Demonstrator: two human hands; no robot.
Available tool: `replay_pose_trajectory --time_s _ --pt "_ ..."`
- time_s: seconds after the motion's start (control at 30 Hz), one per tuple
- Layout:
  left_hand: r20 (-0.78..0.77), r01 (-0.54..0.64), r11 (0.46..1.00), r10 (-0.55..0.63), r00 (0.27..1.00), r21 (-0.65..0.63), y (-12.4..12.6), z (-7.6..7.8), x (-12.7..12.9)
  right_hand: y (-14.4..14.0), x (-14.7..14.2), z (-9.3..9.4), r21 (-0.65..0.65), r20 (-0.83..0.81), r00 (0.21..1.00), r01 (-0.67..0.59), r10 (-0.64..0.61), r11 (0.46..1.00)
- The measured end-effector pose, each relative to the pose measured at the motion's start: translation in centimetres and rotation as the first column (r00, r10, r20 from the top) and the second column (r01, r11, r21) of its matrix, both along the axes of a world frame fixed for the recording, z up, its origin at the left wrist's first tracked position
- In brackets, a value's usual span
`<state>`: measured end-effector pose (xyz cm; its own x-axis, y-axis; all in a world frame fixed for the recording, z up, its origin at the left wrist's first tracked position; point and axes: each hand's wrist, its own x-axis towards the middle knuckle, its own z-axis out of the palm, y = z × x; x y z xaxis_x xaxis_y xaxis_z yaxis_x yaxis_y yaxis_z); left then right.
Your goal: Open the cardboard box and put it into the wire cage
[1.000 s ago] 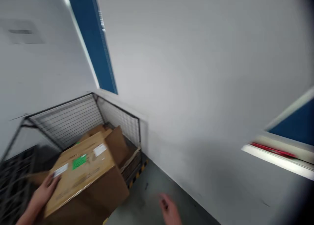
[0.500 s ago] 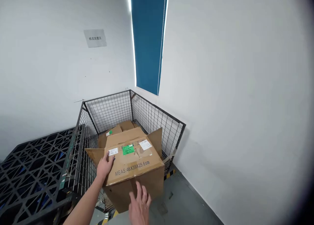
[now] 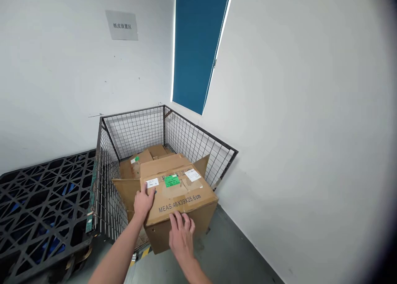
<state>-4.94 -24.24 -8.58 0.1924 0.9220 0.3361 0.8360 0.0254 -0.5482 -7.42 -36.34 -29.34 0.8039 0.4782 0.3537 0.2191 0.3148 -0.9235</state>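
A brown cardboard box point(image 3: 173, 195), printed "MEAS:46X39X25.6cm", leans over the near side of a wire mesh cage point(image 3: 136, 129). Its far end has flaps standing out, and the top face bears a green label and two white ones. My left hand point(image 3: 144, 202) grips the box's left edge, fingers on the top face by a white label. Against the near face is my right hand point(image 3: 181, 230), its fingers bent onto the near top edge. The underside of the box is hidden.
More cardboard point(image 3: 133, 164) lies inside the cage behind the box. Black plastic pallets point(image 3: 46, 193) are stacked close to the cage's left side. White walls meet behind it, with a blue blind point(image 3: 197, 48) and a paper sign point(image 3: 122, 25). Grey floor point(image 3: 223, 251) shows at the right.
My right hand has moved up from the near face to the box's near top edge. The box appears slightly farther right and higher in view, and the camera has shifted too.
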Motion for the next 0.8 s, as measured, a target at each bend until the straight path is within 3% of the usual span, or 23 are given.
replay_pose_trajectory --time_s 0.17,0.3,0.4,0.57,0.6,0.63,0.7,0.77,0.8 --pt "-0.008 -0.008 1.0 0.008 1.0 -0.015 0.1 0.0 0.3 -0.8 -1.0 -0.4 0.006 0.078 0.995 0.054 -0.054 0.999" --pt "-0.023 -0.001 1.0 0.001 1.0 -0.017 0.0 -0.3 0.4 -1.0 0.2 -0.1 -0.005 0.086 0.996 0.029 -0.029 1.0" --pt "-0.004 0.021 1.0 -0.021 1.0 -0.023 -0.2 -0.6 0.3 -1.1 1.8 0.7 -0.082 0.099 0.98 -0.164 0.172 0.983" --pt "0.007 -0.011 0.999 0.012 1.0 -0.045 -0.2 -1.0 1.0 -4.9 1.8 3.2 -0.259 0.131 0.844 -0.477 0.52 0.84" --pt "0.002 -0.026 0.999 0.026 1.0 -0.044 -0.1 -1.0 1.2 -6.2 1.5 3.8 -0.293 0.124 0.795 -0.542 0.594 0.788" --pt "-0.002 -0.037 0.999 0.037 0.999 -0.039 0.1 -0.9 1.4 -7.6 1.2 4.4 -0.343 0.081 0.717 -0.632 0.692 0.695" --pt "-0.004 -0.038 0.999 0.038 0.999 -0.037 0.5 -0.6 1.4 -10.1 0.7 5.3 -0.28 -0.037 0.49 -0.842 0.871 0.462" --pt "0.005 -0.032 0.999 0.033 0.999 -0.039 1.1 -0.1 1.2 -11.0 0.0 5.3 0.059 0.008 0.225 -0.973 0.974 0.224" --pt "0.012 -0.03 0.999 0.031 0.999 -0.042 1.3 0.2 1.0 -10.7 -0.7 4.8 0.247 0.056 0.137 -0.962 0.989 0.119"
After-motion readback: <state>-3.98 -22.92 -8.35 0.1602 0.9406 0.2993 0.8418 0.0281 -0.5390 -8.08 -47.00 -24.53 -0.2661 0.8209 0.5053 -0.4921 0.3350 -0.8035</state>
